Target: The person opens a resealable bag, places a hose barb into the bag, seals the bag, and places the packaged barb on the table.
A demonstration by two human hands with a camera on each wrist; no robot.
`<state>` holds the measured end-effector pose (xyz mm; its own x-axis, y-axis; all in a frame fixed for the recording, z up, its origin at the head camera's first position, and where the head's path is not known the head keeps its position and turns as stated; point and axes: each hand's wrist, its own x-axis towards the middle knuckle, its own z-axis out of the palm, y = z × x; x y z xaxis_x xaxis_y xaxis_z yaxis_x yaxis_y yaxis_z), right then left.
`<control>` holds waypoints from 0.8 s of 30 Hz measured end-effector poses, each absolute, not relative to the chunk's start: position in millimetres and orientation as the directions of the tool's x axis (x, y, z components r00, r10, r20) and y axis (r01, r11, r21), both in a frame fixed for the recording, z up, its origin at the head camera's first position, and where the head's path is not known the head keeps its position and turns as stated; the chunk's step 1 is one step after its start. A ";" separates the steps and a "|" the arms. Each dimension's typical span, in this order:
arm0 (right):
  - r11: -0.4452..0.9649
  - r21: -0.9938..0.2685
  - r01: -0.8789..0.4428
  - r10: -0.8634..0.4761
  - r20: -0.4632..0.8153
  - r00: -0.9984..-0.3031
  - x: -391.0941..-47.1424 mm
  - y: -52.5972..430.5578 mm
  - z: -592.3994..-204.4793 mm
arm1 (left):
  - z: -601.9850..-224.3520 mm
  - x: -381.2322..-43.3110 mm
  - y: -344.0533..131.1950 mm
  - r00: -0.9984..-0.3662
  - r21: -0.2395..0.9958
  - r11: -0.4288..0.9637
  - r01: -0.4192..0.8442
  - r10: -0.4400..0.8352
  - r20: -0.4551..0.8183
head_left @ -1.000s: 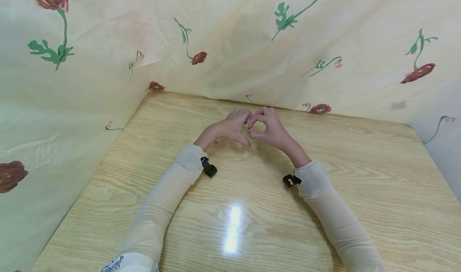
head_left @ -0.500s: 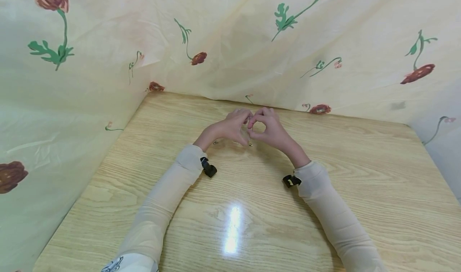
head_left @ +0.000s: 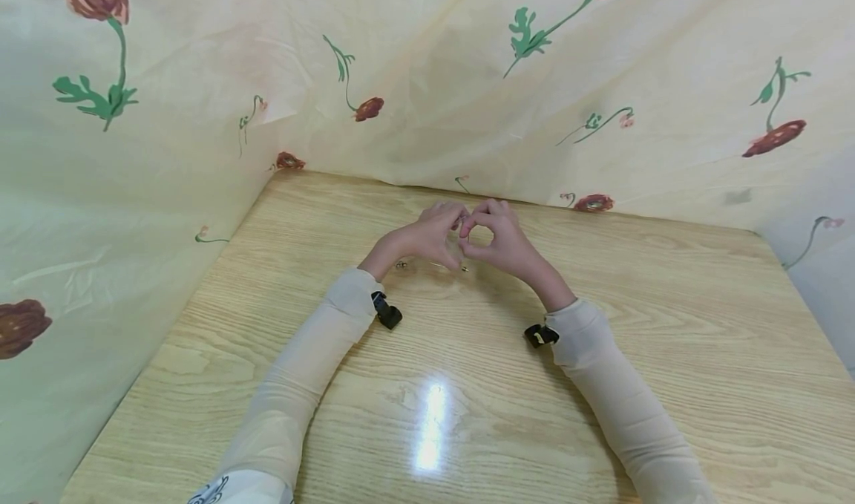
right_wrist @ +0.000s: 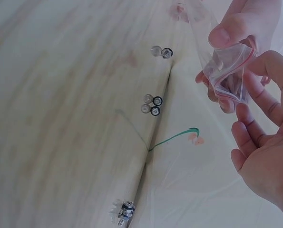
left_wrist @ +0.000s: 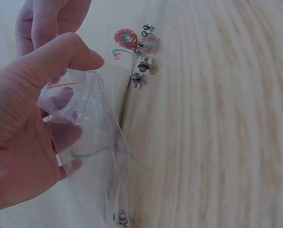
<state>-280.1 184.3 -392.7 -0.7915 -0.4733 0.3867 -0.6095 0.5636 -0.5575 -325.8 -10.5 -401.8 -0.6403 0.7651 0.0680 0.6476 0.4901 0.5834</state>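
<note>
Both arms, in pale sleeves, are stretching forward over the desk, and the hands meet near its far edge. The left hand is bent inward at the wrist, and its grip holds a clear plastic bag between thumb and fingers. The right hand makes a ring with thumb and forefinger, pinching the bag's mouth; its other fingers are curled loosely. Small metal pieces stand on the desk, near the flowered cloth.
</note>
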 end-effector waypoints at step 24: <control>0.567 -0.578 -0.587 -0.430 0.400 -0.810 -280.7 199.2 -378.4 | -403.9 -326.0 -9.6 -0.653 0.547 0.533 0.646 0.757 0.035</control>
<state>-280.7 199.2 -378.4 -0.8096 -0.4296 0.3999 -0.5866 0.5674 -0.5780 -326.0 -9.6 -403.9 -0.6529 0.7567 0.0347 0.6462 0.5325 0.5467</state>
